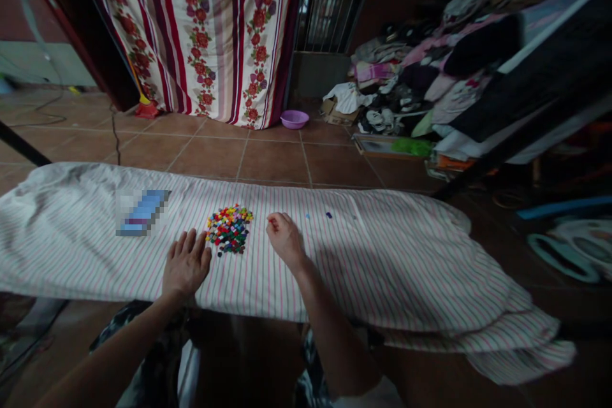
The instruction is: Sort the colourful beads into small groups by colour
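Note:
A heap of small multicoloured bead-like pieces (230, 228) lies on the striped cloth (258, 280). My left hand (185, 262) rests flat on the cloth with its fingers stretched out, their tips at the heap's left edge. To the right of the heap, my right hand (285, 239) is closed in a pinch. A speck of red shows between its thumb and fingers, apparently one small piece. Farther right on the cloth lie a light blue piece (307, 216) and a dark blue piece (328, 215), apart from the heap.
A blurred blue, flat packet-like thing (143, 211) lies on the cloth at left. Beyond the covered surface are a tiled floor (215, 146), a purple basin (294, 118) and a floral curtain (205, 38). Piled clothes (430, 70) and a dark slanting bar (497, 146) stand at right.

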Demonstrator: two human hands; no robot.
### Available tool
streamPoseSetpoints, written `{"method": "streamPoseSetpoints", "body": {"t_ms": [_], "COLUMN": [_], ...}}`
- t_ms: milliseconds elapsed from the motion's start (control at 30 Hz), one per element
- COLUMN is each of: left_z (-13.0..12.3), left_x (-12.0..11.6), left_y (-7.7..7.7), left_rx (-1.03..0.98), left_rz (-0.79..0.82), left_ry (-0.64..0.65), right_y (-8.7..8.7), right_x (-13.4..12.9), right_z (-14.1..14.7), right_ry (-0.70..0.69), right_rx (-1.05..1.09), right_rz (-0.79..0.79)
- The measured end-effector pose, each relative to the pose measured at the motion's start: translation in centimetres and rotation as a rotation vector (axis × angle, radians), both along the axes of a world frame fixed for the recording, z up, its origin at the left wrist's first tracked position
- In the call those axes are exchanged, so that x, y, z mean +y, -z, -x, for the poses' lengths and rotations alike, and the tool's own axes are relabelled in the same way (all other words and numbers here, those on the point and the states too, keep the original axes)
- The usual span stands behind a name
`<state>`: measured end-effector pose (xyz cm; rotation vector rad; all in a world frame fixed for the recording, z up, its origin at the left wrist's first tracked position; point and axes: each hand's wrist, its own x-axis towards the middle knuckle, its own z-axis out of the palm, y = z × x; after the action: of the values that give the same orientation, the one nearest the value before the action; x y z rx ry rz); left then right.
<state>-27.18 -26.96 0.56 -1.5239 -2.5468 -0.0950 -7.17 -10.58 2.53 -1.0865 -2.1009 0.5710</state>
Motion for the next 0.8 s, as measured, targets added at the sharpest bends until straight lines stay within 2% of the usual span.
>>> {"method": "streamPoseSetpoints", "body": {"t_ms": [233, 367, 500, 667, 800], "left_z": [-0.2, -0.2, -0.1, -0.1, 0.1], "left_x": [-0.1, -0.1, -0.1, -0.1, -0.1], "left_y": [-0.3, -0.4, -0.4, -0.3, -0.1], "left_rx": [-0.014, -0.015, -0.009, 0.011, 0.025], "left_rz": [0.014, 0.038, 0.062, 0.075, 0.061], "left_ry": [-0.005, -0.007, -0.008, -0.010, 0.004], "right_y": [2.0, 2.9, 3.2, 3.3, 3.4], "right_x": [2.2, 2.5, 2.5, 2.4, 2.3], "right_z": [-7.5, -10.4, -11.4, -11.2, -10.9], "right_ry": [0.180, 0.261, 0.263, 0.241, 0.287], "right_rx": [-0.024, -0.103, -0.198, -0.271, -0.328], "right_rz": [-0.018, -0.021, -0.018, -0.011, 0.000]}}
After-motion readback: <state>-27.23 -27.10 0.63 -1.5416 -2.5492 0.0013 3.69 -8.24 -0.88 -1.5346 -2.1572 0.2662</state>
